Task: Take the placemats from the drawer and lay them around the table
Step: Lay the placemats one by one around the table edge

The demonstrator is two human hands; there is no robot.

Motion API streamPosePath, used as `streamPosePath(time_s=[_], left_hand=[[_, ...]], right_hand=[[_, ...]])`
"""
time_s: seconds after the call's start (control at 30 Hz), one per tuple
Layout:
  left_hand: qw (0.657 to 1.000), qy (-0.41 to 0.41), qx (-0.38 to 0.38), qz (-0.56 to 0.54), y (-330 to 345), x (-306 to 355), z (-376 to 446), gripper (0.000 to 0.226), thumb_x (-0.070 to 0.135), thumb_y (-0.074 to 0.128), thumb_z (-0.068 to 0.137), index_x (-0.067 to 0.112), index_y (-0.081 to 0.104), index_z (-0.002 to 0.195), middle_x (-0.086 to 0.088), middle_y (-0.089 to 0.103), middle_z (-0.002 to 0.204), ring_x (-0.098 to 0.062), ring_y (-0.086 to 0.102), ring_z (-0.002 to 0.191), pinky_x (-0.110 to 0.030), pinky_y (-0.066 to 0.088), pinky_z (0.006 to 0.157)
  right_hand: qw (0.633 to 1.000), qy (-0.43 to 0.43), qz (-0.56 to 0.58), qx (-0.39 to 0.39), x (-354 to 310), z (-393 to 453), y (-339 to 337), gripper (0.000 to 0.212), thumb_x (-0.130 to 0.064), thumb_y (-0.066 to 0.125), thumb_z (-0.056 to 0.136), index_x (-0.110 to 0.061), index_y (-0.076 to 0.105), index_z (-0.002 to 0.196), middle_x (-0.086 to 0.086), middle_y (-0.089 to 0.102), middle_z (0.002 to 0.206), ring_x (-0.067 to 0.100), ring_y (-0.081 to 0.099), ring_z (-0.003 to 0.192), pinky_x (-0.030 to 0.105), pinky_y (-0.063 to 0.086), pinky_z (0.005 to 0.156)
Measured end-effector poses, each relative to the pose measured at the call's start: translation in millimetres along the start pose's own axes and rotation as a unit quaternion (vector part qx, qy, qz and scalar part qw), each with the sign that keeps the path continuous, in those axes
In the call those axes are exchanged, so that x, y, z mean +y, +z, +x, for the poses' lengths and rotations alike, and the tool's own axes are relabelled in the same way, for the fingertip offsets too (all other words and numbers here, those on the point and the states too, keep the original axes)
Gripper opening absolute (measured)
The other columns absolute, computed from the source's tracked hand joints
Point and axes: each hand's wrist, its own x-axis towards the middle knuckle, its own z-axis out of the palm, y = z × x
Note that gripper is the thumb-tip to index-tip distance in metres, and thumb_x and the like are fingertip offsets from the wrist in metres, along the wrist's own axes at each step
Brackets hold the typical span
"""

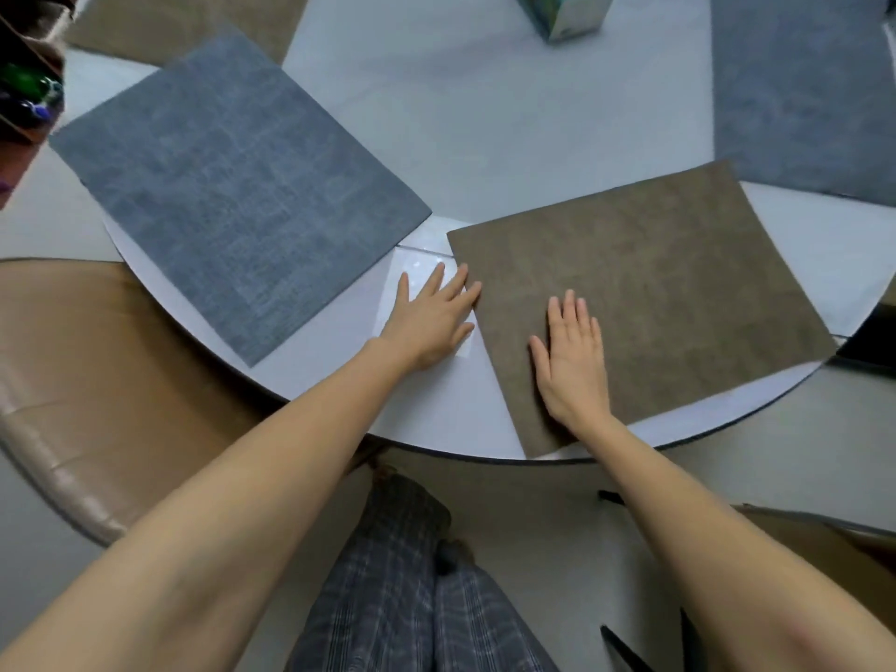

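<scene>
- Four flat rectangular placemats show in the head view, spread over a round white counter [485, 138] that fills the upper half of the frame.
- The brown suede-like placemat [679, 293] lies at centre right, tilted, its near corner reaching the counter's rim at lower centre.
- The right hand [572, 361] rests flat on this brown placemat near its left edge, palm down, fingers [569, 312] straight and close together, gripping nothing.
- The left hand [431, 317] lies palm down on bare counter just left of the same mat, fingers spread, their tips touching the mat's left edge.
- A grey-blue textured placemat [232, 196] sits at upper left, tilted, apart from the brown one, a wedge of bare counter between them.
- A second grey-blue placemat [800, 99] lies at upper right, its lower edge near the brown mat's far corner; whether they overlap I cannot tell.
- A second brown placemat [169, 21] shows at the top left, partly cut by the frame.
- A green and white box [567, 12] stands at top centre.
- A tan padded chair [97, 380] sits at left, below the counter's rim.
- Plaid grey trousers [412, 599] show at bottom centre.
</scene>
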Motion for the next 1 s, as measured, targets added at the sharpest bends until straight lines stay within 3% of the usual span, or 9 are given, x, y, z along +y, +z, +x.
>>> streamPosePath(time_s=[0.2,0.37,0.47,0.57,0.67,0.73,0.87,0.93,1.0], left_hand=[[0.999,-0.012,-0.016,0.034,26.8,23.6,-37.8,0.058,0.037,0.026,0.104,0.025,0.002,0.155,0.004,-0.007,0.163,-0.025,-0.006,0.15,-0.058,0.004,0.116],[0.998,-0.021,-0.041,0.045,33.4,24.8,-66.1,0.058,0.038,0.03,0.103,0.022,0.006,0.154,0.001,-0.004,0.163,-0.026,0.0,0.15,-0.053,0.016,0.116],[0.997,-0.031,-0.058,0.031,29.6,21.5,-87.2,0.052,0.037,0.036,0.102,0.018,0.025,0.148,-0.002,0.017,0.158,-0.025,0.021,0.143,-0.048,0.035,0.106],[0.996,-0.077,-0.054,-0.006,11.7,12.9,-109.5,0.042,0.036,0.039,0.1,0.017,0.043,0.138,-0.002,0.042,0.142,-0.024,0.041,0.13,-0.045,0.044,0.097],[0.992,-0.119,-0.035,-0.012,-16.7,-7.2,-123.7,0.048,0.036,0.039,0.101,0.019,0.037,0.145,-0.004,0.04,0.148,-0.026,0.041,0.133,-0.044,0.041,0.102],[0.99,-0.139,-0.02,-0.011,-37.9,-27.6,-129.3,0.049,0.035,0.04,0.101,0.02,0.034,0.147,-0.004,0.038,0.149,-0.026,0.04,0.134,-0.044,0.039,0.101],[0.984,-0.177,0.0,0.0,-68.1,-76.6,-133.4,0.045,0.036,0.043,0.099,0.016,0.042,0.139,-0.007,0.044,0.141,-0.028,0.045,0.128,-0.044,0.042,0.093],[0.983,-0.184,0.003,0.002,-78.8,-104.7,-132.5,0.047,0.036,0.046,0.098,0.016,0.041,0.14,-0.007,0.042,0.143,-0.028,0.043,0.13,-0.044,0.041,0.096],[0.985,-0.173,0.0,0.005,-88.2,-136.9,-128.8,0.052,0.036,0.048,0.097,0.017,0.038,0.144,-0.007,0.037,0.147,-0.027,0.038,0.135,-0.045,0.039,0.1]], right_hand=[[1.0,-0.005,-0.022,0.006,-16.7,-56.7,23.0,0.072,-0.05,0.005,0.093,-0.009,0.006,0.152,0.011,0.001,0.16,0.023,-0.001,0.149,0.037,-0.003,0.12],[0.996,-0.061,-0.057,-0.028,-32.8,-100.4,38.3,0.072,-0.051,0.0,0.092,-0.01,-0.003,0.151,0.008,-0.01,0.159,0.02,-0.01,0.147,0.036,-0.011,0.118],[0.992,-0.09,-0.055,-0.062,-34.0,-118.4,35.9,0.079,-0.056,-0.005,0.087,-0.009,-0.005,0.151,0.006,-0.016,0.157,0.017,-0.016,0.145,0.034,-0.013,0.118],[0.985,-0.13,0.02,-0.109,-39.2,-131.0,13.6,0.073,-0.055,0.007,0.094,-0.011,0.008,0.152,0.005,-0.001,0.161,0.017,-0.001,0.148,0.031,-0.002,0.119],[0.973,-0.079,0.184,-0.117,-59.3,-132.0,-20.2,0.047,-0.036,0.036,0.101,-0.017,0.038,0.144,-0.002,0.036,0.152,0.015,0.038,0.137,0.031,0.032,0.11],[0.966,-0.03,0.243,-0.078,-84.2,-119.0,-39.0,0.039,-0.03,0.039,0.101,-0.014,0.051,0.134,0.002,0.056,0.135,0.019,0.055,0.12,0.03,0.042,0.096],[0.931,0.065,0.35,-0.08,-141.7,-76.2,-57.2,0.039,-0.026,0.041,0.099,-0.01,0.048,0.134,0.006,0.056,0.132,0.02,0.055,0.114,0.025,0.037,0.085],[0.899,0.136,0.403,-0.106,-170.1,-50.8,-53.8,0.041,-0.027,0.045,0.097,-0.009,0.044,0.134,0.006,0.051,0.129,0.021,0.053,0.109,0.027,0.039,0.085],[0.849,0.21,0.465,-0.141,-199.0,-26.0,-40.0,0.03,-0.029,0.05,0.093,-0.013,0.049,0.118,0.007,0.051,0.112,0.023,0.054,0.096,0.033,0.047,0.083]])
